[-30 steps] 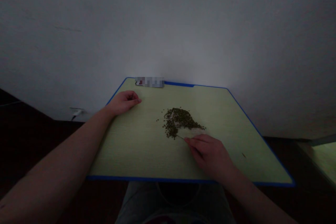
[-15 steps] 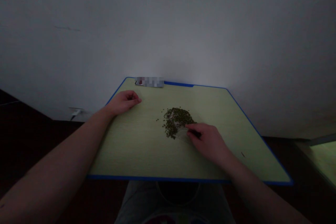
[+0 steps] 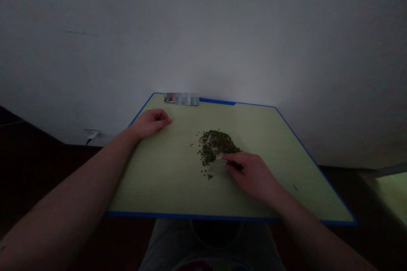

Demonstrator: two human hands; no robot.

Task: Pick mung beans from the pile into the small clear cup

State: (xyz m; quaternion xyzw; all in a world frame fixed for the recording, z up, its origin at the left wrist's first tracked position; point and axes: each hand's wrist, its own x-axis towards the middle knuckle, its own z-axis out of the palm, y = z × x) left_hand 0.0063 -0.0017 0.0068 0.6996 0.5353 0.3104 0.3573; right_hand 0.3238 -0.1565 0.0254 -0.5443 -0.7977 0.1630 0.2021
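Note:
A heap of small dark green beans, probably mung beans [image 3: 214, 146], lies near the middle of the pale green desktop [image 3: 152, 178]. My right hand [image 3: 251, 173] rests at the heap's lower right edge, its fingertips pinching a thin, clear plastic sheet [image 3: 218, 169] that runs under or beside the beans. Exactly how far it reaches under them is hard to tell. Over at the desk's far left, my left hand [image 3: 149, 123] lies curled on the surface, holding nothing.
Blue edging [image 3: 190, 216] runs around the desk, with a wall behind it. A pixelated flat object [image 3: 181, 99] lies at the far edge. A lone dark speck [image 3: 295, 187] sits at the right. My knees [image 3: 210, 241] are below the near edge.
My right hand has moved up the desk and toward the heap, and the sheet has shifted with it. The beans have drawn in from the right, with a few now lower down. My left hand has not moved.

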